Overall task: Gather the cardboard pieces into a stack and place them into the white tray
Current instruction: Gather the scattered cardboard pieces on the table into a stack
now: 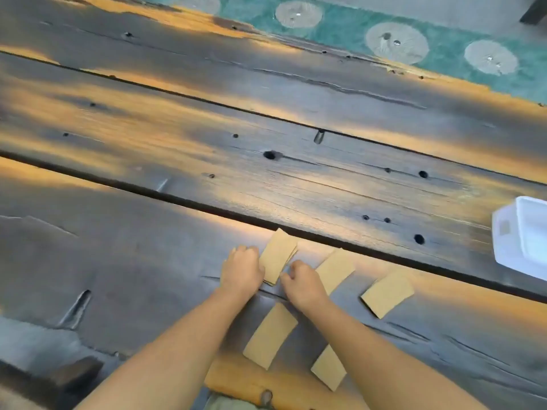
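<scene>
A small stack of tan cardboard pieces (278, 255) lies on the dark plank table, its edges slightly fanned. My left hand (242, 269) presses against the stack's left side and my right hand (302, 281) pinches its near right corner. Loose cardboard pieces lie around: one (337, 269) right beside my right hand, one (387, 294) further right, one (270, 335) between my forearms, and one (328, 368) partly under my right forearm. The white tray (521, 235) sits at the right edge of the view, cut off by the frame.
The table is made of wide weathered planks (177, 137) with dark gaps and knot holes. A teal patterned carpet (355, 28) shows past the far edge. A wooden beam (236, 380) runs along the near edge.
</scene>
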